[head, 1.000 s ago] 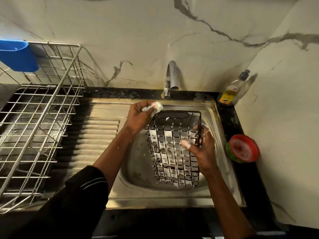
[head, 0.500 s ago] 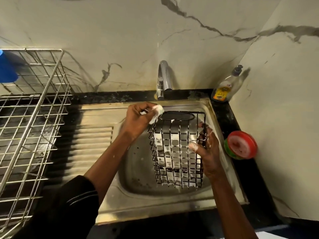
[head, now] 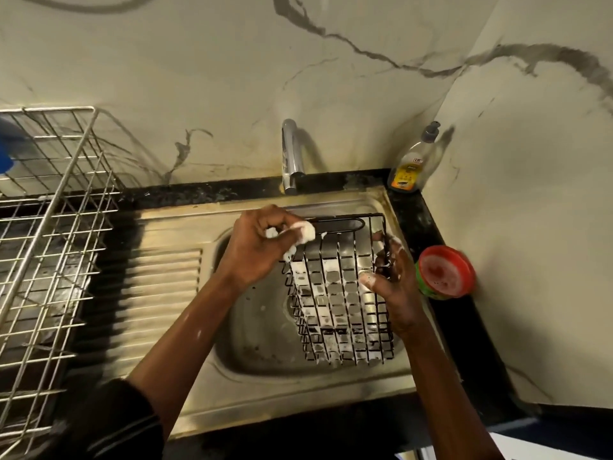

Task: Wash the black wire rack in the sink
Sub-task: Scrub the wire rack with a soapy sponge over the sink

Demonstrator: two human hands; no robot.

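A black wire rack, basket-shaped and flecked with white foam, stands tilted in the steel sink. My left hand grips a small foamy white scrubber and holds it against the rack's upper left rim. Along the rack's right side, my right hand grips the wires, its fingers curled round the edge and soapy. The rack's lower end rests in the basin.
A chrome tap stands behind the sink, with no water seen running. A dish soap bottle sits in the back right corner, a red and green tub on the right counter. A steel dish rack stands left of the ribbed drainboard.
My left hand with the scrubber has slid right along the rack's top rim. The view has shifted slightly; my right hand keeps its hold on the rack's right side.
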